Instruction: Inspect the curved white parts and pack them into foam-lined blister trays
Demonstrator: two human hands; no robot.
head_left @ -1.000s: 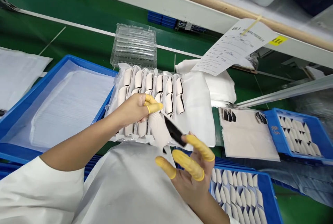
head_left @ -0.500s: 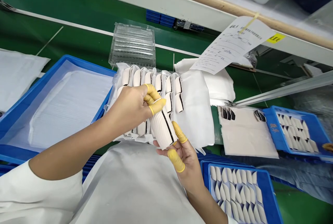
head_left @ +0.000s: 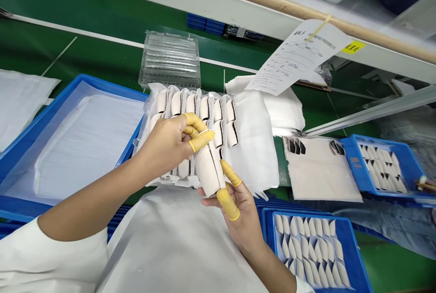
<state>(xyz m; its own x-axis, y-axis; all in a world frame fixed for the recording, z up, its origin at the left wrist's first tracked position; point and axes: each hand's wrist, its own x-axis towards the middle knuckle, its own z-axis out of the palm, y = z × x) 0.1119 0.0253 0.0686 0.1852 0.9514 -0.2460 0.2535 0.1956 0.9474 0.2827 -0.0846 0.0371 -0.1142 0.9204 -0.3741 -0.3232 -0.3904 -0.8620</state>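
Both my hands wear yellow finger cots. My left hand [head_left: 170, 141] pinches the top of a ribbed white curved part [head_left: 207, 170] with a black inner face. My right hand [head_left: 235, 202] grips the same part from below, fingers curled round its lower end. The part is held just over the near edge of a clear tray [head_left: 255, 147] lined with white foam, where several like parts stand in rows.
A blue bin [head_left: 68, 102] with white foam sheets lies at left. Blue bins [head_left: 344, 247] of more white parts sit at right and lower right. A stack of clear trays [head_left: 170, 59] stands behind. A paper sheet [head_left: 299, 57] hangs above; white foam covers my lap.
My right hand, open a second ago beside a black piece, has closed on the lower end of the white part. The black face now lies against the part.
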